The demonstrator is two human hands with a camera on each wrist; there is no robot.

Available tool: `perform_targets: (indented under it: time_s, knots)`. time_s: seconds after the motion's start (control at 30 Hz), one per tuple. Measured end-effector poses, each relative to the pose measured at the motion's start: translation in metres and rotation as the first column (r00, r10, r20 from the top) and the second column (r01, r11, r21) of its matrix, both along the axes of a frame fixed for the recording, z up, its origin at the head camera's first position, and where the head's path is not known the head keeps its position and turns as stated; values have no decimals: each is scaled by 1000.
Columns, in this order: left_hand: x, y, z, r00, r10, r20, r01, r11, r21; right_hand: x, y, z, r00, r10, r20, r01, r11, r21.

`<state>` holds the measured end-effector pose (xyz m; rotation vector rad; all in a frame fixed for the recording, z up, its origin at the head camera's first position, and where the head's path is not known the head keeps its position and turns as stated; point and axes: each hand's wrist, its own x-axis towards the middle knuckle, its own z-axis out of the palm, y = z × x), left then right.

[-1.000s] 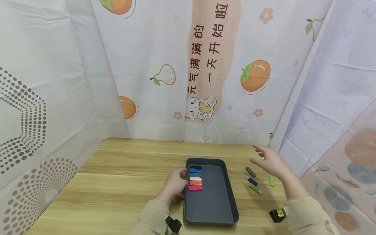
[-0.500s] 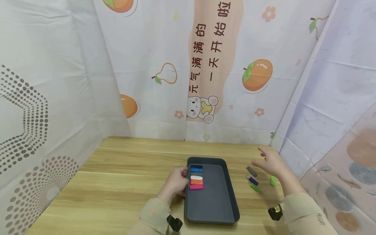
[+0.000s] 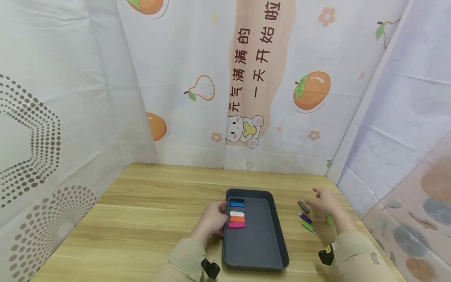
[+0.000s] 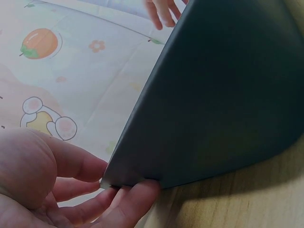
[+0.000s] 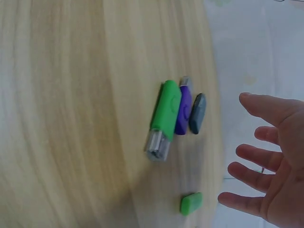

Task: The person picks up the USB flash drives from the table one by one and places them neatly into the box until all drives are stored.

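Note:
My left hand (image 3: pixel 213 217) grips the left wall of a dark grey tray (image 3: pixel 253 246); in the left wrist view, thumb and fingers (image 4: pixel 137 204) pinch its edge. Along the tray's left side lie several USB sticks in a column, among them a pink stick (image 3: pixel 237 225), an orange stick (image 3: pixel 237 219), a white stick (image 3: pixel 237 214) and a blue stick (image 3: pixel 237 204). Above the table at right hovers my right hand (image 3: pixel 328 204), fingers spread and holding nothing. Close by lie a grey USB stick (image 5: pixel 197 114), a purple one (image 5: pixel 184 110) and a green one (image 5: pixel 167 105) with bare metal plug.
A small green piece (image 5: pixel 191 203), perhaps a cap, lies apart on the wooden table (image 3: pixel 158 203). Printed white curtains (image 3: pixel 176 129) stand behind the table and at both sides.
The right hand has come lower and closer to the loose USB sticks. My left hand keeps its grip on the tray, and the head view has shifted slightly.

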<state>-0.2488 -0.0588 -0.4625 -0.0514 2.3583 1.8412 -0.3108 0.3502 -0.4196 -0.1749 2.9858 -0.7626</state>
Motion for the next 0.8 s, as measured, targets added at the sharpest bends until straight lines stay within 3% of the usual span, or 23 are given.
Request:
perform_targets:
  time_s: [0.33,0.5,0.8]
  knots:
    - [0,-1,-1,1000,4,4,-4,1000,-13,-5,0,-18,999,-13,35,12,999,45]
    - [0,-2,-1,1000,10,6,-10,1000,-22,-6,-4,-20,998,-26,49,25,999,26]
    - [0,0,-3,1000,0,6,0,1000,-12,-9,-5,-26,999,-32,36,29,996,85]
